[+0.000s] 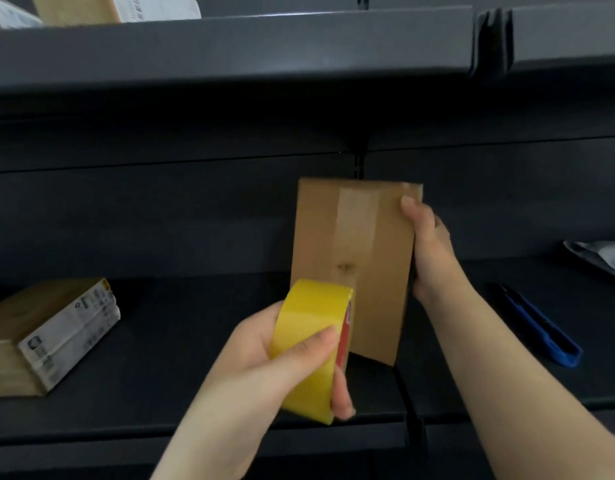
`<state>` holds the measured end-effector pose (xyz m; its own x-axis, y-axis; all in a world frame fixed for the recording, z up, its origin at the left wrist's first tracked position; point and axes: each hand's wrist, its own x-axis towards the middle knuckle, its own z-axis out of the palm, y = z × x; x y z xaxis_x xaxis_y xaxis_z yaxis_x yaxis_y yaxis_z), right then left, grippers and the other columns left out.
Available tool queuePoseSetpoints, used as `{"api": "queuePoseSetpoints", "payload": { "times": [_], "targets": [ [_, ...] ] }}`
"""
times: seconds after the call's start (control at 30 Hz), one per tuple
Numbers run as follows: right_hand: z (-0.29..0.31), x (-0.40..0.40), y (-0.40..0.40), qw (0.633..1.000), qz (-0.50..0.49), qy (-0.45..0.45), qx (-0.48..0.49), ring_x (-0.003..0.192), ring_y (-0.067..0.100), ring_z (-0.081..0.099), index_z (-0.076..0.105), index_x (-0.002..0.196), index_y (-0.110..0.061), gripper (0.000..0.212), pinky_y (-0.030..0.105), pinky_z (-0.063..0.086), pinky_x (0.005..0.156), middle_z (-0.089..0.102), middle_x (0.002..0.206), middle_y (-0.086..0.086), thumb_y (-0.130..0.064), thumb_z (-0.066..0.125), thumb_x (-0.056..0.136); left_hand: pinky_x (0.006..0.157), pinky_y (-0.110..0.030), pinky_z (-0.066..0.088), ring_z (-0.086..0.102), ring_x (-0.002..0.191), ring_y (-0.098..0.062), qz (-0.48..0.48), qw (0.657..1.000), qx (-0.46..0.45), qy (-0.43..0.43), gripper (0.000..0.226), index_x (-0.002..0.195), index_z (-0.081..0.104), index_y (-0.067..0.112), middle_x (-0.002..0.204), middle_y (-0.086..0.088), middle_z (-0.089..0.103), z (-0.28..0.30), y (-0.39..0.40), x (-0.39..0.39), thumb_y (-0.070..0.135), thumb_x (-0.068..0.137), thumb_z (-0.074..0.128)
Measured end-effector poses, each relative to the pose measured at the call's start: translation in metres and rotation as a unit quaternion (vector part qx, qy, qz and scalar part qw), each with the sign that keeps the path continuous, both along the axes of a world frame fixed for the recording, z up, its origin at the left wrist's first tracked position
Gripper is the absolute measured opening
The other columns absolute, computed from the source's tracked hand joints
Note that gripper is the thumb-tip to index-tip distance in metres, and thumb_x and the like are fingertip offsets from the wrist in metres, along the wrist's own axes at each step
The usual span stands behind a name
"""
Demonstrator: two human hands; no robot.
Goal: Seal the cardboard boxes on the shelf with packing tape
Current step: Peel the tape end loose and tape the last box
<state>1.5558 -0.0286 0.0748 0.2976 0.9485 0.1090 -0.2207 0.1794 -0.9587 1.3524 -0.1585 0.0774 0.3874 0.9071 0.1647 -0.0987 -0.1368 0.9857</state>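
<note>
Fingers of the left hand (264, 355) curl round the yellow tape roll (311, 348), thumb across its face, holding it right against the lower front of the cardboard box (354, 265). Right hand (429, 251) clamps the box's right edge, thumb on the front, keeping it stood on end on the dark shelf (160, 341). Clear tape strip (356, 216) runs down the box. Off left lies a labelled box (46, 334); off right, well apart, a blue cutter (538, 327). Overhead, another parcel (119, 6).
</note>
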Motion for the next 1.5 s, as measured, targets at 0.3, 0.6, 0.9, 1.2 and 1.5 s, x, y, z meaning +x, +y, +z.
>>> {"api": "queuePoseSetpoints", "payload": {
  "times": [0.3,0.6,0.9,1.2,1.5],
  "targets": [
    [0.008,0.015,0.029,0.982,0.032,0.066,-0.172,0.072,0.036,0.069,0.061,0.101,-0.018,0.074,0.046,0.055,0.066,0.072,0.081,0.015,-0.074,0.062,0.053,0.049,-0.029,0.052,0.059,0.042,-0.023,0.007,0.999,-0.039,0.008,0.037,0.083,0.061,-0.001,0.050,-0.015,0.062,-0.014,-0.003,0.008,0.035,0.081,0.065],
    [-0.017,0.026,0.041,0.968,0.028,0.030,-0.248,0.063,0.027,0.054,0.055,0.081,-0.013,0.050,0.029,0.037,0.053,0.061,0.040,0.009,-0.062,0.044,0.081,0.040,-0.019,0.050,0.063,0.044,-0.017,0.015,0.994,-0.106,-0.024,0.033,0.082,0.067,0.005,0.055,-0.012,0.067,-0.028,-0.002,0.020,0.032,0.064,0.062],
    [-0.010,0.031,0.044,0.920,-0.137,-0.260,-0.258,0.088,0.034,0.061,0.053,0.105,-0.005,0.058,0.036,0.051,0.063,0.064,0.099,0.013,-0.050,0.068,0.072,0.047,-0.027,0.055,0.061,0.044,-0.022,-0.007,0.991,-0.131,-0.028,0.037,0.092,0.062,0.007,0.053,-0.015,0.064,-0.036,-0.009,0.027,0.034,0.067,0.062],
    [0.013,-0.016,-0.025,0.599,0.243,-0.763,0.004,0.140,0.009,-0.009,-0.003,0.148,-0.018,0.102,0.027,-0.006,0.109,-0.009,0.156,-0.001,-0.080,0.003,0.067,0.049,-0.024,0.051,0.062,0.048,-0.022,-0.008,0.996,-0.083,-0.042,0.024,0.085,0.072,0.021,0.058,-0.017,0.065,-0.048,-0.006,0.034,0.036,0.066,0.069],
    [-0.001,-0.005,0.092,0.648,0.129,-0.737,-0.141,0.144,0.024,0.005,0.004,0.149,-0.018,0.073,0.040,0.007,0.114,0.002,0.158,0.006,-0.063,0.011,0.092,0.062,-0.025,0.048,0.066,0.061,-0.018,0.056,0.998,-0.040,-0.010,0.065,0.106,0.066,0.027,0.065,-0.008,0.070,-0.062,0.010,0.041,0.057,0.049,0.071]
  ]
}}
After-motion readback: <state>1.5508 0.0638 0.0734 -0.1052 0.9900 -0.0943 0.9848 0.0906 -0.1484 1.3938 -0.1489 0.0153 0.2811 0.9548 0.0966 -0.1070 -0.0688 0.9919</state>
